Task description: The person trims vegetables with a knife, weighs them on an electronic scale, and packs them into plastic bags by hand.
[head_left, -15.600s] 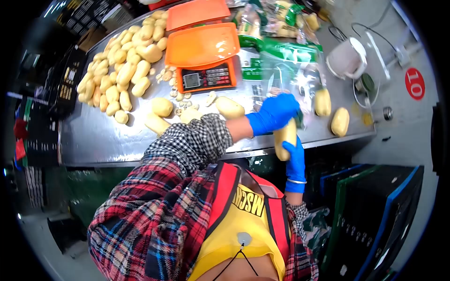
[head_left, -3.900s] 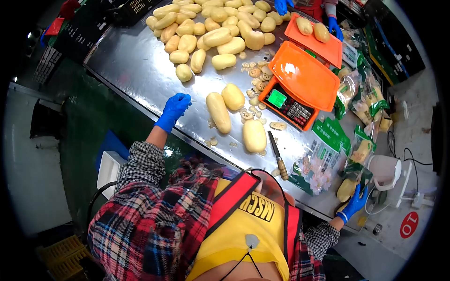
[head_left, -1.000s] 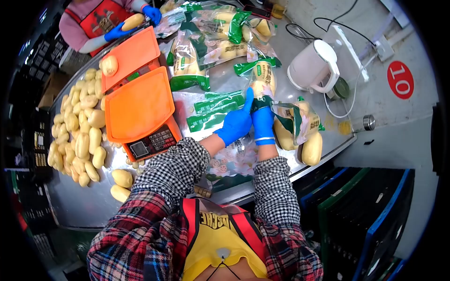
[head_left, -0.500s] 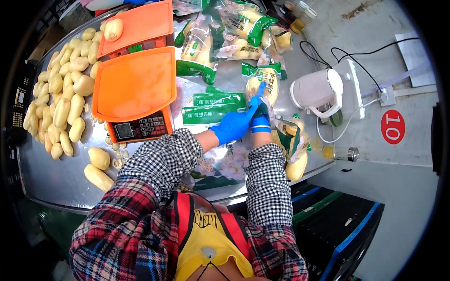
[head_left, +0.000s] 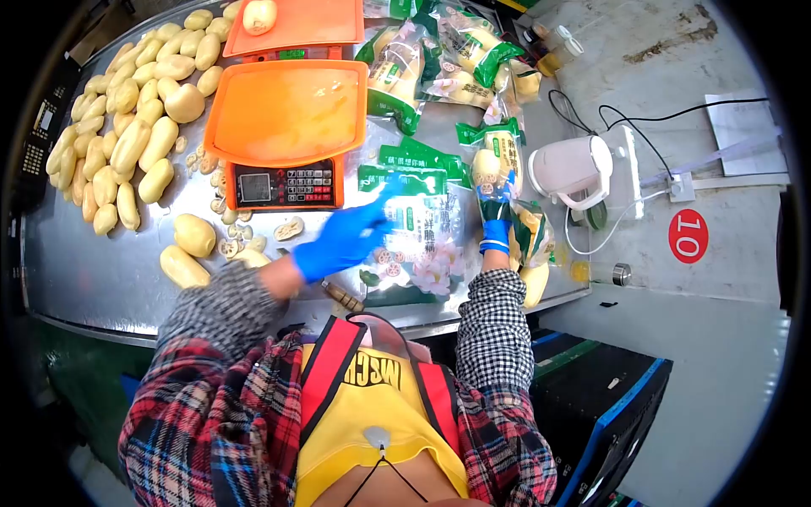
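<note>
Looks to me like you're mid-handling the filled bag (head_left: pixel 494 160), which lies right of the flat printed bags (head_left: pixel 414 224) and just left of the kettle (head_left: pixel 568 166). Your right hand (head_left: pixel 497 226) is at its near end, but the bag hides the fingers, so no idea how firmly they're closed. Your left hand (head_left: pixel 342 241) is blurry, fingers loosely spread by the flat bags, nothing visible in it. I'd say the next move calls for steadying that near end. Right side's tight: kettle close by, another filled bag (head_left: pixel 536 235) just beside your right wrist, then the table (head_left: pixel 93 275) edge. There's a wooden handle (head_left: pixel 342 296) near your left wrist; more bare steel shows near left.
</note>
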